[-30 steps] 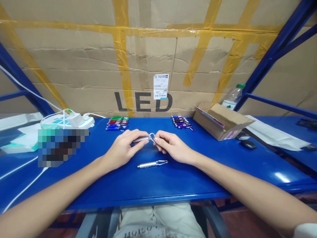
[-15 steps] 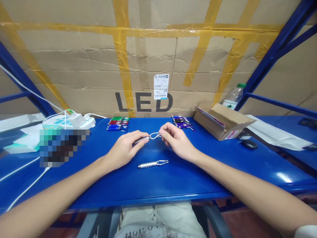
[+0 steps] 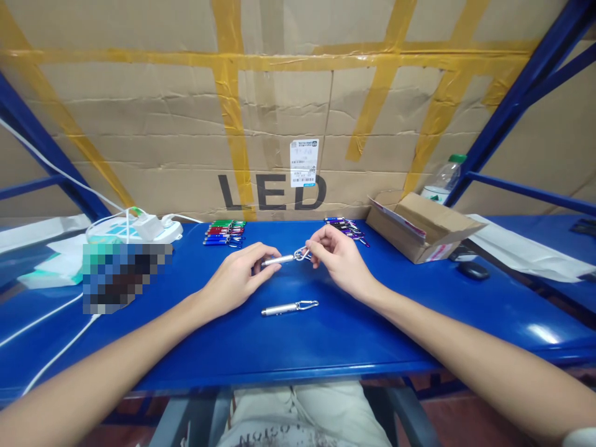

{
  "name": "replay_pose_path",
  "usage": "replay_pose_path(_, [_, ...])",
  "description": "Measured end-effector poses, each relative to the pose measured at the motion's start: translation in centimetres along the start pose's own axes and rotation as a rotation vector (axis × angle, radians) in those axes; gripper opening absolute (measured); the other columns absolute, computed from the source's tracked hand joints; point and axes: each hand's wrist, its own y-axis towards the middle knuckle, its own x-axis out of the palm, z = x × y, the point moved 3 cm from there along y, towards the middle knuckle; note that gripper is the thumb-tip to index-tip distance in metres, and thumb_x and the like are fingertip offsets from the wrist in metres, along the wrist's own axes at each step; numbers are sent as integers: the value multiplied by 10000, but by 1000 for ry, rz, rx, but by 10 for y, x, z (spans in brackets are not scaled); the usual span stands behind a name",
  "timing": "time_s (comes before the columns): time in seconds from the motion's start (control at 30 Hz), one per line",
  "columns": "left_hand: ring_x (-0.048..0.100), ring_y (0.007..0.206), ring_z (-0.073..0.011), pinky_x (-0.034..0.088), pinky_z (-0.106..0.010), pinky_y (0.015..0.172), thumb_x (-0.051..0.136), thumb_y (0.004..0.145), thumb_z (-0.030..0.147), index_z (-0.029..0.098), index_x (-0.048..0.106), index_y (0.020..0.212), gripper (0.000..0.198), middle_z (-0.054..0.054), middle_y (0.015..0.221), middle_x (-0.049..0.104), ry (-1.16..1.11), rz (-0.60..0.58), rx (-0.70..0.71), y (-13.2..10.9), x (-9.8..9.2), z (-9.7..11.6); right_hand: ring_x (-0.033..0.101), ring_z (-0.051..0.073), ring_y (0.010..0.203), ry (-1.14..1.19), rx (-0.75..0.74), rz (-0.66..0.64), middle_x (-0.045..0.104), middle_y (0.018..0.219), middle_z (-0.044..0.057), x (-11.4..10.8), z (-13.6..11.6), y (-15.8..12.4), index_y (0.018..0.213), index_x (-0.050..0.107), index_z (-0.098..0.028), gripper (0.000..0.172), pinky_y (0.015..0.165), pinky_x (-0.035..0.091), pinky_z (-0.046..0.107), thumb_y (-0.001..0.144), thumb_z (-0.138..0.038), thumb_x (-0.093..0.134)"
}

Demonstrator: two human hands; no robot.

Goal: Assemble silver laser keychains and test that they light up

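Between the thumb and fingers of my left hand (image 3: 246, 267) is a small silver penlight (image 3: 280, 260), held just above the blue table. My right hand (image 3: 338, 254) pinches the metal carabiner clip (image 3: 302, 254) joined to the penlight's right end; its fingers cover part of the clip. A second silver penlight (image 3: 282, 308), with a similar clip pointing right, lies on the table nearer to me, touched by neither hand.
Green, red and blue penlights (image 3: 224, 232) lie in rows at the back left, with blue, black and purple penlights (image 3: 347, 228) at the back right. An open cardboard box (image 3: 426, 226), a black mouse (image 3: 474, 270) and a bottle (image 3: 444, 180) stand right. A power strip (image 3: 162, 233) and cables sit left.
The held penlight has shifted slightly right and more of its silver body shows. The clip has turned in my right fingers. The penlight on the table stays put.
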Motion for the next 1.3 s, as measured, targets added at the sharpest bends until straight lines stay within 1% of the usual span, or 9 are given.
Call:
replay_pose_path(0.1, [586, 716, -149, 478, -285, 710, 596, 1090, 419, 215, 735, 1191, 267, -21, 963, 693, 12, 7, -15, 1, -1, 0, 609, 142, 608, -14, 14, -30, 646, 743, -40, 0, 0, 0, 1013, 578, -233, 289, 601, 518, 288, 928, -446, 754])
replay_pose_path(0.23, [617, 750, -164, 476, -303, 731, 570, 1099, 438, 213, 754, 1156, 296, -26, 965, 708, 40, 8, -46, 2, 0, -3, 586, 139, 646, -107, -12, -85, 632, 806, -16, 2, -2, 0, 1017, 655, -217, 192, 620, 516, 290, 993, -408, 656])
replay_pose_path(0.53, [656, 815, -197, 458, -314, 749, 497, 1121, 423, 205, 770, 1010, 366, -39, 925, 713, 65, -35, -65, 2, 2, -5, 614, 183, 803, -202, 9, -139, 705, 966, 38, 4, 2, -1, 1045, 706, -209, 238, 643, 532, 295, 963, -433, 697])
replay_pose_path(0.73, [668, 867, -200, 491, -331, 802, 531, 1111, 462, 214, 796, 1014, 376, -50, 992, 694, 46, -110, -27, 0, 4, -3, 486, 149, 667, -352, 34, -141, 581, 730, -28, 1, 3, 0, 825, 624, -209, 347, 624, 394, 294, 1004, -506, 643])
replay_pose_path(0.83, [668, 857, -197, 493, -327, 782, 536, 1107, 490, 225, 805, 1018, 387, -49, 991, 689, 26, -164, -21, -1, 6, -3, 443, 145, 643, -431, 56, -164, 525, 672, -43, 0, 6, -1, 768, 594, -212, 385, 609, 336, 296, 1015, -507, 624])
replay_pose_path(0.93, [654, 821, -192, 477, -317, 742, 556, 1097, 493, 225, 799, 1001, 374, -42, 945, 687, 32, -182, -22, -1, 7, -4, 487, 151, 643, -454, 76, -185, 580, 687, -34, 0, 8, -2, 797, 609, -216, 353, 612, 353, 292, 1032, -478, 600])
replay_pose_path(1.03, [630, 782, -183, 454, -310, 715, 596, 1076, 500, 213, 772, 950, 359, -35, 916, 683, 59, -168, -25, -1, 8, -6, 596, 167, 694, -407, 77, -212, 675, 752, -14, 1, 11, -3, 907, 645, -219, 233, 664, 430, 290, 1036, -404, 589])
replay_pose_path(1.13, [627, 778, -182, 444, -308, 711, 606, 1072, 496, 209, 759, 945, 349, -32, 911, 677, 80, -153, -40, -1, 8, -8, 643, 174, 733, -385, 64, -220, 715, 809, -2, 1, 12, -3, 1001, 665, -222, 111, 684, 458, 289, 1009, -298, 584])
replay_pose_path(1.3, [667, 864, -208, 474, -327, 786, 525, 1114, 469, 212, 774, 1038, 366, -46, 974, 696, 100, -99, -77, 0, 5, -9, 613, 168, 724, -366, 67, -258, 716, 851, 10, 1, 12, -1, 1051, 705, -212, 171, 657, 453, 287, 1020, -325, 581])
